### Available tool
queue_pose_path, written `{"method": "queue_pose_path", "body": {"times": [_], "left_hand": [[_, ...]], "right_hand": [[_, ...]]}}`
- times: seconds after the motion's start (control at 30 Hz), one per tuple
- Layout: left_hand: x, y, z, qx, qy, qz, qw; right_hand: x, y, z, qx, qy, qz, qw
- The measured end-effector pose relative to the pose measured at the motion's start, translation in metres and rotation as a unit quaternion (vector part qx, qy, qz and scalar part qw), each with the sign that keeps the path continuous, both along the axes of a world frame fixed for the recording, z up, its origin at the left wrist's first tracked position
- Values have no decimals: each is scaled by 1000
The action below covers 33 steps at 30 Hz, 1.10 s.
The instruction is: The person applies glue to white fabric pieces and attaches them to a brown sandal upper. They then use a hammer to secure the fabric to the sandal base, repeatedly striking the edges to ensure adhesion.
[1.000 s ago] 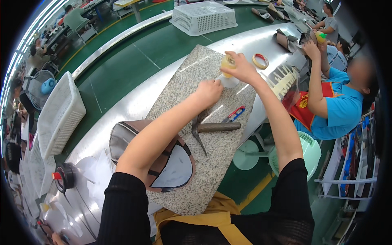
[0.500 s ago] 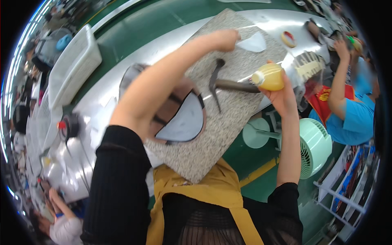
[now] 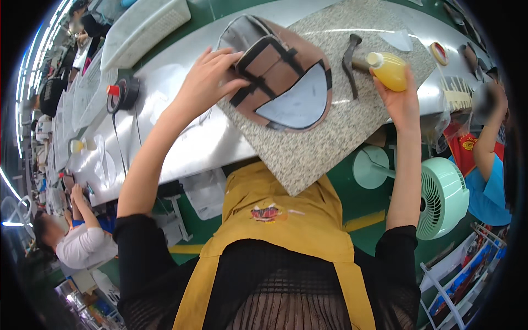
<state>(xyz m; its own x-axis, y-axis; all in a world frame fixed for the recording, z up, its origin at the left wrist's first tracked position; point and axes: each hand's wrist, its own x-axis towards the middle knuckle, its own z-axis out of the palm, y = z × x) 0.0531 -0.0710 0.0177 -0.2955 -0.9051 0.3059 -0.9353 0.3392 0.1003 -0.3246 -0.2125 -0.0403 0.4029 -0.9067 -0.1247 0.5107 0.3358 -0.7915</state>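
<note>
The slab (image 3: 330,143) looks like speckled grey stone, a bit grainy. The bench (image 3: 181,137) under it is shiny metal — lights gleam on it. The brown piece (image 3: 280,82) looks like smooth leather with dark strips and a pale, matt patch. The yellow bottle (image 3: 391,71) is glossy plastic. The hammer (image 3: 348,60) has a dark, dull metal head. The apron (image 3: 280,220) is soft yellow cloth — matt. The fan (image 3: 443,198) is smooth green plastic.

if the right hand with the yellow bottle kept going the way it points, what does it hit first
Probably the hammer lying on the stone slab, just past the yellow bottle in the right hand; depth is unclear.
</note>
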Motion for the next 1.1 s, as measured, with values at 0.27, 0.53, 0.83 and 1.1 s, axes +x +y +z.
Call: {"method": "queue_pose_path", "body": {"times": [0.27,0.53,0.83,1.1], "left_hand": [[-84,35,-13,-14,8,8,1000],[-101,55,-23,-137,48,-21,989],[-96,62,-60,-92,9,-85,992],[-93,59,-60,-86,18,-112,990]], "right_hand": [[5,116,35,-189,287,-38,938],[42,148,50,-405,479,-25,779],[73,160,36,-498,547,29,672],[70,162,37,-487,576,0,656]]}}
